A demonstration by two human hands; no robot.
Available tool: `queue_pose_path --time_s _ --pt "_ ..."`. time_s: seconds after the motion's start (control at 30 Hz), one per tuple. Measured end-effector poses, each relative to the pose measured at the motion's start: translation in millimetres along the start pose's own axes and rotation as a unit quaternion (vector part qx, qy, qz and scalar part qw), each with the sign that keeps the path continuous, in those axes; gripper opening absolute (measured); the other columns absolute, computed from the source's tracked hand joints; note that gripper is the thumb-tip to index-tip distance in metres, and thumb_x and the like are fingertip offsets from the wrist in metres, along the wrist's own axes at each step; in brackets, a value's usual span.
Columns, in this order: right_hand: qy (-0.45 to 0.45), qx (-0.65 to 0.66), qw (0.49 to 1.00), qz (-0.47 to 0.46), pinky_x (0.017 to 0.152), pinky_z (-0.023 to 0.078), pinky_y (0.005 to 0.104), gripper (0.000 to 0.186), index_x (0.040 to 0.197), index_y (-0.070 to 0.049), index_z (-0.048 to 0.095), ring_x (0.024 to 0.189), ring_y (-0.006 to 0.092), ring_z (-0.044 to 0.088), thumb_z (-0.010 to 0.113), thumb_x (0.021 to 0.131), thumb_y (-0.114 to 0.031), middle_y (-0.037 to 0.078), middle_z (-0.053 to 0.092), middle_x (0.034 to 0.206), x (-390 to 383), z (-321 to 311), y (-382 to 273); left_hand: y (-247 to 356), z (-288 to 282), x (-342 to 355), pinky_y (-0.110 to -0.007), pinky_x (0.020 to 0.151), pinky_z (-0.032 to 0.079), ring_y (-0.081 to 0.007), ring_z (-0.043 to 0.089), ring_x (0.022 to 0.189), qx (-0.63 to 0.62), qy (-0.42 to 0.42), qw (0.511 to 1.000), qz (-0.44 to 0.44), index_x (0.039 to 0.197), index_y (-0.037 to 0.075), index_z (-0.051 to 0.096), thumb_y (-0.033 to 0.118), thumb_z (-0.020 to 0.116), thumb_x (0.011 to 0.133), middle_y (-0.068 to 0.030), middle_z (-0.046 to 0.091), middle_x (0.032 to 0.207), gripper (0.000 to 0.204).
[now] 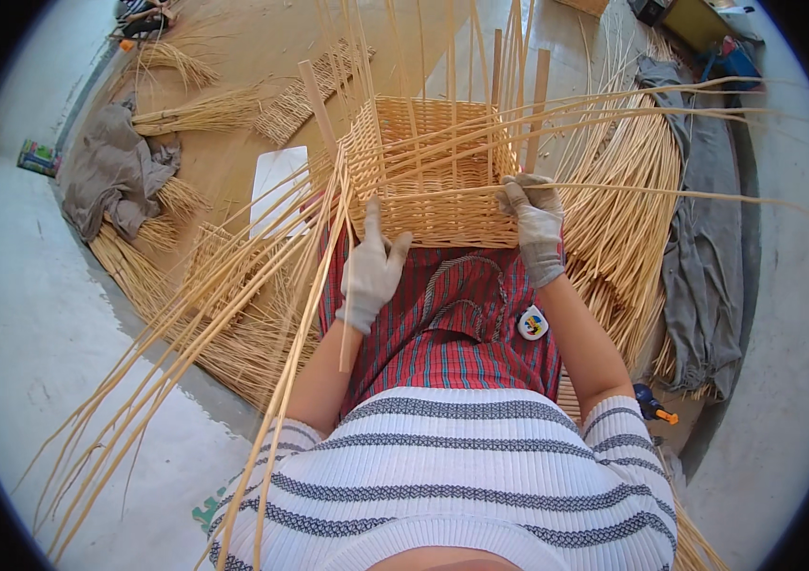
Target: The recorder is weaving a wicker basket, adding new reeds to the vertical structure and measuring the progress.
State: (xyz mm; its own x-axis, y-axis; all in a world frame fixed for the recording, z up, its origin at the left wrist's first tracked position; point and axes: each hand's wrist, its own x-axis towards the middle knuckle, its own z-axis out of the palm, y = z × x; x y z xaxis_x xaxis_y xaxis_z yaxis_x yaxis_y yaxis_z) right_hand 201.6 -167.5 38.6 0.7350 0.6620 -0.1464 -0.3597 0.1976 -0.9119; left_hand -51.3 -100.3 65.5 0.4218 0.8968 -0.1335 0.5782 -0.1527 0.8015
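Note:
A square, partly woven willow basket (447, 215) sits on a red plaid apron (423, 352) over my lap, with long loose strands (233, 285) spreading left, up and right. My left hand (370, 271), in a pale glove, is at the basket's front left corner, index finger extended against the weave and thumb spread. At the front right corner, my right hand (536, 228), also gloved, pinches a long pale strand (642, 192) that runs across the rim.
Cane bundles (614, 247) lie on both sides, with grey cloths (109, 162) over or beside them. A white board (276, 176) and a woven mat (314, 86) lie beyond the basket. A blue tool (652, 404) is near my right elbow. Part of another person (143, 19) shows top left.

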Motion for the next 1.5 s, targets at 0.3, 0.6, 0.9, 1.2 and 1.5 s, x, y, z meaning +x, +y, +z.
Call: queue_pose_path --time_s 0.3,0.6,0.9,1.2,1.5 --pt "-0.004 -0.017 0.998 -0.067 0.066 0.056 0.0275 0.017 0.100 -0.006 0.062 0.075 0.0149 0.068 0.071 0.089 0.001 0.007 0.070 0.090 -2 11 9 7 17 52 -0.026 0.030 0.036 -0.0088 0.049 0.038 -0.260 0.004 0.958 -0.120 0.126 0.006 0.052 0.027 0.075 0.089 -0.0035 0.059 0.059 0.048" --pt "-0.024 -0.077 0.977 -0.200 0.074 0.055 0.0271 0.015 0.100 -0.006 0.060 0.084 0.0145 0.066 0.067 0.091 0.004 0.007 0.068 0.091 -20 15 7 12 35 56 -0.030 0.031 0.039 -0.0137 0.052 0.040 -0.364 0.049 0.923 -0.115 0.114 0.003 0.049 0.016 0.079 0.085 -0.0069 0.060 0.059 0.043" --pt "-0.054 -0.209 0.954 -0.209 0.078 0.057 0.0310 0.010 0.092 -0.002 0.062 0.082 0.0188 0.069 0.064 0.096 -0.011 0.010 0.069 0.092 -69 28 -16 6 39 61 -0.030 0.033 0.038 -0.0133 0.052 0.040 -0.412 0.056 0.906 -0.084 0.111 0.004 0.049 0.012 0.078 0.085 -0.0066 0.059 0.056 0.040" --pt "-0.211 -0.206 0.950 -0.107 0.099 0.047 0.0390 0.041 0.135 0.004 0.045 0.120 0.0236 0.057 0.048 0.105 -0.023 0.015 0.063 0.115 10 85 -19 -5 53 55 -0.027 0.047 0.049 -0.0127 0.061 0.051 -0.393 0.101 0.913 -0.047 0.110 0.004 0.049 0.009 0.077 0.086 -0.0064 0.064 0.064 0.037" --pt "-0.342 -0.523 0.577 -0.527 0.110 0.038 0.0439 0.044 0.119 0.000 0.061 0.113 0.0244 0.064 0.043 0.104 -0.037 0.013 0.074 0.103 80 261 -122 -16 60 57 -0.028 0.054 0.055 -0.0176 0.068 0.064 -0.487 0.072 0.869 -0.044 0.107 0.009 0.048 0.004 0.075 0.086 -0.0094 0.067 0.077 0.034"
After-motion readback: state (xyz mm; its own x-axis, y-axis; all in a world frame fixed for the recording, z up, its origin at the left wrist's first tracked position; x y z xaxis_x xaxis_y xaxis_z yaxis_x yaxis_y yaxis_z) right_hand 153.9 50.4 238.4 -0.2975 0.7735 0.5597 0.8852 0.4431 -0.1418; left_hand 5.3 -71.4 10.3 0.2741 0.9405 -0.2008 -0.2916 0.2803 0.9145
